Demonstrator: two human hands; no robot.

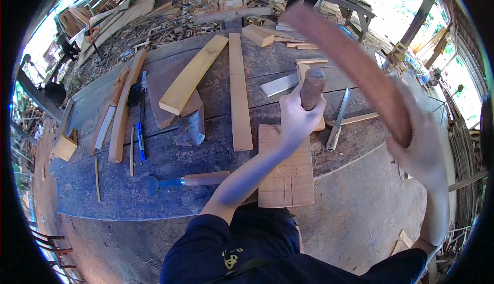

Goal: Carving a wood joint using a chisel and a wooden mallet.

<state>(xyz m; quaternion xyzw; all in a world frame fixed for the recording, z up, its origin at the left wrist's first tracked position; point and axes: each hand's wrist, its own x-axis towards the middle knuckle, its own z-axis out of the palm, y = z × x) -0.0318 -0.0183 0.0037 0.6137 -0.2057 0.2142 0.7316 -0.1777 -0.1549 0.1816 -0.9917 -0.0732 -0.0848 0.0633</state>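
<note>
The person's left hand [301, 120] is gripping a brown wooden handle [313, 89], whose end is facing upward; the part below is being hidden by the hand. The right hand [424, 153], slightly blurred, is clasping one end of a long reddish wooden bar [355, 68] and holding it raised. A flat board [285, 183] with an outlined shape is lying at the near edge of the worktable [118, 194]; a blue-bladed chisel [206, 179] is resting to its left.
</note>
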